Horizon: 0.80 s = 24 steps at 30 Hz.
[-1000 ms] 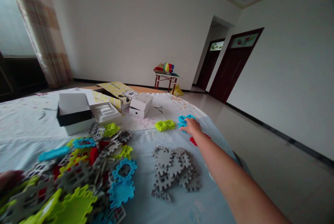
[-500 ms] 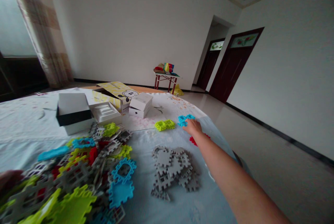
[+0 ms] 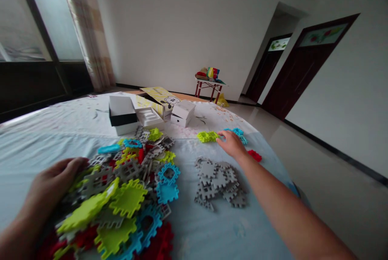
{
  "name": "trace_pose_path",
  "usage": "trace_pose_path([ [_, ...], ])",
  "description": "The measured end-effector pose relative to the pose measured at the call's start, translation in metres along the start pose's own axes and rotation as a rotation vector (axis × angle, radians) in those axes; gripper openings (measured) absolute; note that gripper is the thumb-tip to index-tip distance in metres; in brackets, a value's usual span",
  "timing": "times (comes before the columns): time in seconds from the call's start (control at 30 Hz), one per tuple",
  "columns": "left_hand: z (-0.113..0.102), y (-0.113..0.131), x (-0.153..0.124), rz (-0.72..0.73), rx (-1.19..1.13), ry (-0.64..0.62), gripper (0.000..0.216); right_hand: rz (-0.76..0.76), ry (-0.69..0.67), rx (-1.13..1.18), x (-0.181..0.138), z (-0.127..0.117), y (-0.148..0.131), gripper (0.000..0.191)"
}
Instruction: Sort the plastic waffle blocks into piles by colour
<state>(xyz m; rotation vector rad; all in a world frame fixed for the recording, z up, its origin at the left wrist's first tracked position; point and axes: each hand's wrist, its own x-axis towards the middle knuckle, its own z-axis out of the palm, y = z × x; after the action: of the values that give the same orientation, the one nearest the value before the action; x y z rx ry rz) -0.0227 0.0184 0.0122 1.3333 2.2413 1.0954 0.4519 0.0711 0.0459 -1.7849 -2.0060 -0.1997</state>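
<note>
My left hand (image 3: 57,177) rests against the left side of a mixed heap of toothed plastic building tiles, its fingers loosely apart and its fingertips partly hidden by the tiles. Lime-green tiles (image 3: 129,197), blue tiles (image 3: 167,192), grey and red ones lie jumbled there. Across the table, my right hand (image 3: 233,143) hovers between a small lime-green group of tiles (image 3: 207,136) and a blue group (image 3: 241,134). Its thumb and forefinger are apart at the green group's right edge, with nothing visible between them. Grey tiles (image 3: 216,181) form a separate pile nearer me. Red tiles (image 3: 254,155) lie beyond my right wrist.
Behind the heap stand an open black-and-white box (image 3: 123,116), a white tray (image 3: 150,117), a yellow cartoon box (image 3: 162,100) and a small white box (image 3: 182,113). A cloth (image 3: 194,227) covers the round table. A small side table (image 3: 209,83) stands by the wall.
My right hand has come off the blue tiles and moved left toward the green group. My left hand has come further into view beside the heap. The view has turned left.
</note>
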Motion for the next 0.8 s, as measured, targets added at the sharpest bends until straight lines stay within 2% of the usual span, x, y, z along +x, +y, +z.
trace_pose_path([
  [0.1,-0.002,0.007,-0.005,-0.126,-0.112,-0.107,0.044,-0.176,-0.015,0.224,-0.017,-0.005,-0.044,0.022],
  [0.23,0.0,0.01,-0.005,-0.111,-0.157,-0.091,0.043,-0.365,-0.139,0.372,-0.044,-0.008,-0.099,0.026],
  [0.33,0.0,0.01,-0.006,-0.099,-0.154,-0.069,0.04,-0.443,-0.198,0.394,-0.06,-0.002,-0.126,0.034],
  [0.47,-0.001,0.01,-0.006,-0.109,-0.154,-0.079,0.039,-0.443,-0.246,0.379,-0.069,0.013,-0.143,0.044],
  [0.57,0.0,0.008,-0.005,-0.101,-0.139,-0.087,0.04,-0.454,-0.264,0.379,-0.072,0.019,-0.146,0.036],
  [0.67,0.001,0.003,0.0,-0.079,-0.114,-0.091,0.041,-0.432,-0.251,0.385,-0.075,0.014,-0.148,0.026],
  [0.8,0.003,-0.005,0.007,-0.048,-0.088,-0.082,0.043,-0.322,-0.237,0.499,-0.08,-0.002,-0.148,0.029],
])
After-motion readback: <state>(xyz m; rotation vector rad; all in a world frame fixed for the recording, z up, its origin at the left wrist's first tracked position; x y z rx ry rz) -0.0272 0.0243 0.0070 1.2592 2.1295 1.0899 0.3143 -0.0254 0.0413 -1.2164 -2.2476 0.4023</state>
